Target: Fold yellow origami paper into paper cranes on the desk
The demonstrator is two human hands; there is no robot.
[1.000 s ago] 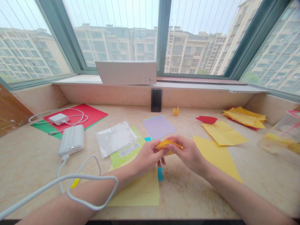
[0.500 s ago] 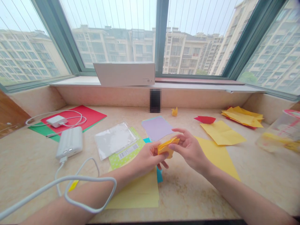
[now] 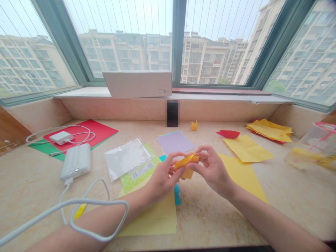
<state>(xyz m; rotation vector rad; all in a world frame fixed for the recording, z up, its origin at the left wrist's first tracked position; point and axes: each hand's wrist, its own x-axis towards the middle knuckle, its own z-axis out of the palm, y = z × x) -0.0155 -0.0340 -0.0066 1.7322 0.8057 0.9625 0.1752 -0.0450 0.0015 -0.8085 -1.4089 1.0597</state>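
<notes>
Paper [image 3: 186,162] (folded, yellow) spans left grip [image 3: 163,177] and right grip [image 3: 216,172].

Your counter [image 3: 223,231] carries a power bank [image 3: 76,161] left of your grip, a pale yellow sheet [image 3: 157,218] nearer you than the grip, a paper bird [image 3: 194,126] well beyond it and, to the grip's right, a bright yellow sheet [image 3: 243,176].

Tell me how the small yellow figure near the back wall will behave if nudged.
The small yellow figure looks like folded paper, so it is probably light. It stands upright, so a push might tip or slide it.
</notes>
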